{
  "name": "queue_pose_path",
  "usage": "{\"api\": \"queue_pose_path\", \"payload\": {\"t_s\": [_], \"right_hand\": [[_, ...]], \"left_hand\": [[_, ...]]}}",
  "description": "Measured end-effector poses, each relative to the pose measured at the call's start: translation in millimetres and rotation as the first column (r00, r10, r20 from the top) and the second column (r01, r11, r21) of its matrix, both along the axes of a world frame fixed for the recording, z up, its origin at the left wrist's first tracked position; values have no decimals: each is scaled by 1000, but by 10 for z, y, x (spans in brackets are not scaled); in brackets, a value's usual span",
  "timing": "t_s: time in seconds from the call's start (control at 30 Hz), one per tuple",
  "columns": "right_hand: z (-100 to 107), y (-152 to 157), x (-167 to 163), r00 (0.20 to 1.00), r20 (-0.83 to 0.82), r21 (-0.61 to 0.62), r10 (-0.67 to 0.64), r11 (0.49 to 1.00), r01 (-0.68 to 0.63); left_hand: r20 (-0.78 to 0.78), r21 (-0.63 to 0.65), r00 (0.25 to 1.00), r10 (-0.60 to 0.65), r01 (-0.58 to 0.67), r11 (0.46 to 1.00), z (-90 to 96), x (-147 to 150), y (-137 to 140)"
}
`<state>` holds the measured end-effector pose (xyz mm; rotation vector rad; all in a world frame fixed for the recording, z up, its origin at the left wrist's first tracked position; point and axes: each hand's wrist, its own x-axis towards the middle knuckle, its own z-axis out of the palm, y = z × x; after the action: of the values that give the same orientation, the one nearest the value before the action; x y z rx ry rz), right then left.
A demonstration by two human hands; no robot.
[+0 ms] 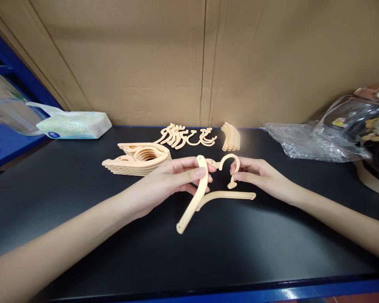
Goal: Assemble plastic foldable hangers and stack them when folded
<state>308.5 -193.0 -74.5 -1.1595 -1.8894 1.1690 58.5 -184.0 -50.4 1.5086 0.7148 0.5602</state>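
Note:
My left hand (173, 179) grips a cream plastic hanger arm (194, 202) near its top end; the arm slants down toward me, and a second arm (227, 195) branches off to the right, just above the black tabletop (82, 202). My right hand (259, 174) pinches a cream hook piece (230, 164) whose base meets the top of the hanger arm. Both hands hover over the middle of the table.
Behind my hands lie a stack of cream hanger bodies (139, 158), a row of loose hooks (188, 136) and a small pile of curved arms (231, 136). A tissue pack (74, 125) sits far left, a crumpled plastic bag (316, 141) far right. A cardboard wall stands behind.

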Motion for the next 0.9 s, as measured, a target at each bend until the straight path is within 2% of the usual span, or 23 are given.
{"api": "queue_pose_path", "payload": {"t_s": [0.1,0.17,0.27,0.33,0.6,0.77,0.9], "right_hand": [[3,-10,-5,1000,7,1,8,1000,-8],[-1,-17,-7,1000,15,6,22,1000,-22],[-15,-21,-6,999,39,18,38,999,-39],[-22,-21,-5,998,49,17,45,999,-46],[25,-3,-13,999,-33,-75,13,997,-15],[10,29,-3,988,-154,-133,-26,991,5],[3,39,-7,965,-243,-175,-101,983,59]], "left_hand": [[-131,85,991,8,4,996,-27,22,-27],[-229,246,972,45,13,969,-43,43,-52],[-341,497,930,140,52,866,-70,71,-79],[-384,581,904,190,77,810,-98,82,-87],[-508,713,809,296,201,672,-218,127,-92],[-501,774,817,286,275,570,-239,153,-87],[-493,788,839,230,320,525,-253,146,-79]]}}
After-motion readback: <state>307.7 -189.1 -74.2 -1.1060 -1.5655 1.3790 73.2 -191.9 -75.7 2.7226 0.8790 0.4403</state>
